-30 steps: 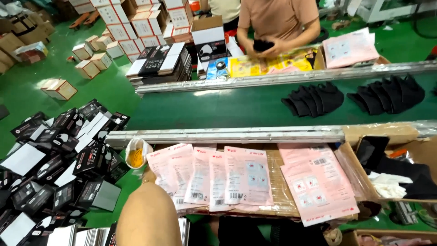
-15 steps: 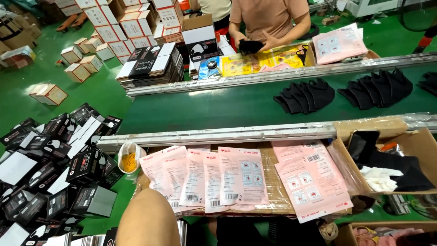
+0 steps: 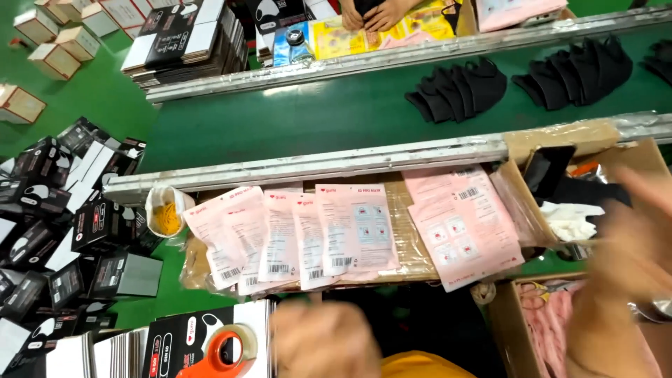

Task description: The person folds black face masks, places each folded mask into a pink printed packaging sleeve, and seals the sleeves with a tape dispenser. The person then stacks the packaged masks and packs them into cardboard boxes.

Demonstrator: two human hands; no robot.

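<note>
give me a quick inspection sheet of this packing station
surface: cardboard-covered bench beside a green conveyor belt
job's things: pink printed pouches fanned out overlapping, a second stack to their right
clutter: cup of yellow bands, orange tape dispenser, black cartons, black masks on the belt
hands: left hand and right hand both blurred, grip unclear; another person's hands across the belt
cables: nothing seen
surroundings: green floor, small boxes

I see my left hand [image 3: 325, 339] blurred at the bottom edge, just below a fanned row of 5 or so pink flat pouches [image 3: 294, 234] lying on brown cardboard; my right hand [image 3: 630, 259], also blurred, hangs over the open cardboard box [image 3: 595, 157] at right
</note>
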